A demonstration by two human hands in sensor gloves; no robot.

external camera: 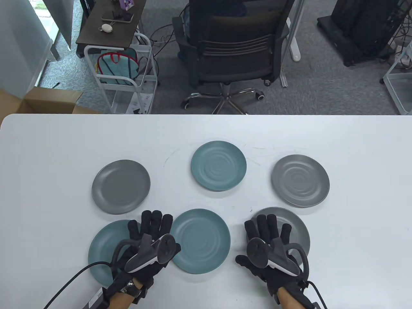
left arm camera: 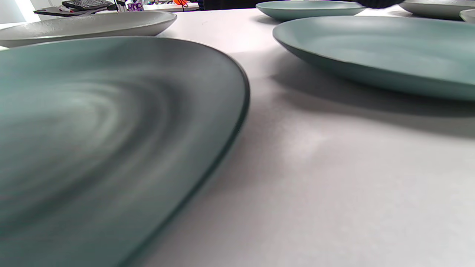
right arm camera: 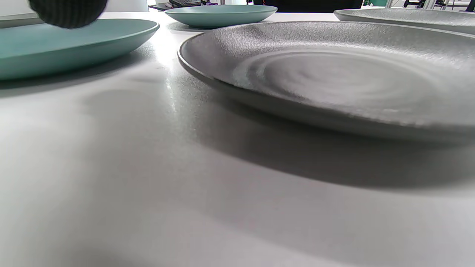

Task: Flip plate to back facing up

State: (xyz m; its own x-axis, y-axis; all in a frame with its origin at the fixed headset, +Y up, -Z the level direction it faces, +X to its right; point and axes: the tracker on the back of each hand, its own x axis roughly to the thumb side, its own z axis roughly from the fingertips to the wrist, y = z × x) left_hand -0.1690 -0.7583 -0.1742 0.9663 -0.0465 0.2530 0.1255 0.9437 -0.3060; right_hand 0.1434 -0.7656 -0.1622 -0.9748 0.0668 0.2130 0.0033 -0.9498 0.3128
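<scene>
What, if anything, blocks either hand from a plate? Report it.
Nothing visible. The left hand lies over the near-left teal plate, the right hand over the near-right grey plate; no other object sits between them.

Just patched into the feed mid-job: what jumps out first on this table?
Six round plates lie face up on the white table: gray far-left plate, teal far-middle plate, gray far-right plate, teal near-middle plate. The gloved left hand lies flat, fingers spread, over the teal near-left plate; the right hand likewise over the gray near-right plate.
</scene>
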